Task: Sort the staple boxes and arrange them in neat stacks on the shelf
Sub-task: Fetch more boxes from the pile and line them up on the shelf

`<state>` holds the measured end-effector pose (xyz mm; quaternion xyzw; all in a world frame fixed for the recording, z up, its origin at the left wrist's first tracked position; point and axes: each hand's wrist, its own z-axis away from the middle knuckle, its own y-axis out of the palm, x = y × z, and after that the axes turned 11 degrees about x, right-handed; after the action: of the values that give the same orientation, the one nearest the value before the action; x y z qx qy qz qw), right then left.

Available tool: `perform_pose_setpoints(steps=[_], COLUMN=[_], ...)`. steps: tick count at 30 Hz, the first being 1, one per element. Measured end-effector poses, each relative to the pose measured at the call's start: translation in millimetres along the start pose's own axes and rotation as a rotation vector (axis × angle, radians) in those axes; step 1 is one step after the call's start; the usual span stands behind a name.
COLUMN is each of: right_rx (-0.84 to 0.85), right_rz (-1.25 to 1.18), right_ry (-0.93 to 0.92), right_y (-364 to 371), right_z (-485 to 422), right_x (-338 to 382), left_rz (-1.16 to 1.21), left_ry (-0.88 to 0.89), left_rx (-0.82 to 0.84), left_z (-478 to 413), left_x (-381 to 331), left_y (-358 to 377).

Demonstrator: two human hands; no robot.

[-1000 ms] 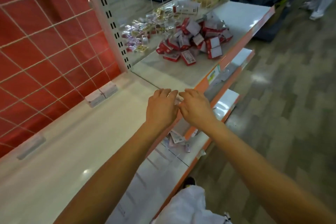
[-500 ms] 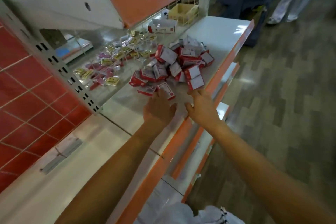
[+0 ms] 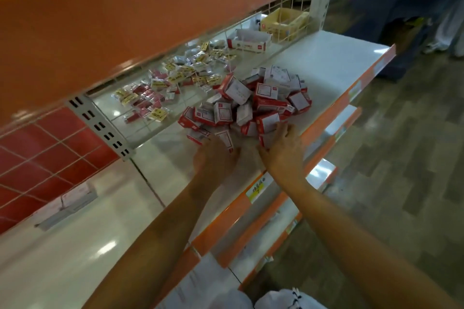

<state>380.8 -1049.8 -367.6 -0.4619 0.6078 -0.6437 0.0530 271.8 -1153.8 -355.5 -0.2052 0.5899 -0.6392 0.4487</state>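
At six o'clock of the heap, left hand touches jumbled small red-and-white cardboard staple boxes, grip unclear; right hand, five o'clock, spreads fingers on them. Boxes lie loose on the white metal shelf: gathering likely begins; next, grasp matching boxes.

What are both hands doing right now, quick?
Left hand: at the small red-and-white cardboard boxes, grip cannot be told.
Right hand: open, resting on those boxes.

Glossy white metal shelf, printed cardboard staple boxes
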Motion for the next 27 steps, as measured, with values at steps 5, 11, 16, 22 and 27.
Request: perform_pose_setpoints(steps=[5, 11, 16, 22, 27], right_rx=[0.053, 0.217, 0.450, 0.770, 0.940], right_rz=[-0.054, -0.263, -0.690, -1.205, -1.228], right_ry=[-0.045, -0.144, -0.165, -0.019, -0.005], right_y=[2, 1, -9, -7, 5], right_z=[-1, 8, 14, 28, 45], right_x=[-4, 4, 22, 48, 70], left_rz=[0.028, 0.062, 0.374, 0.541, 0.743], left_ry=[-0.054, -0.084, -0.211, -0.232, -0.270], left_rx=[-0.020, -0.093, -0.126, -0.147, -0.131], left_z=[4, 27, 55, 91, 118], left_x=[-4, -1, 6, 32, 66], left_y=[1, 5, -5, -9, -11])
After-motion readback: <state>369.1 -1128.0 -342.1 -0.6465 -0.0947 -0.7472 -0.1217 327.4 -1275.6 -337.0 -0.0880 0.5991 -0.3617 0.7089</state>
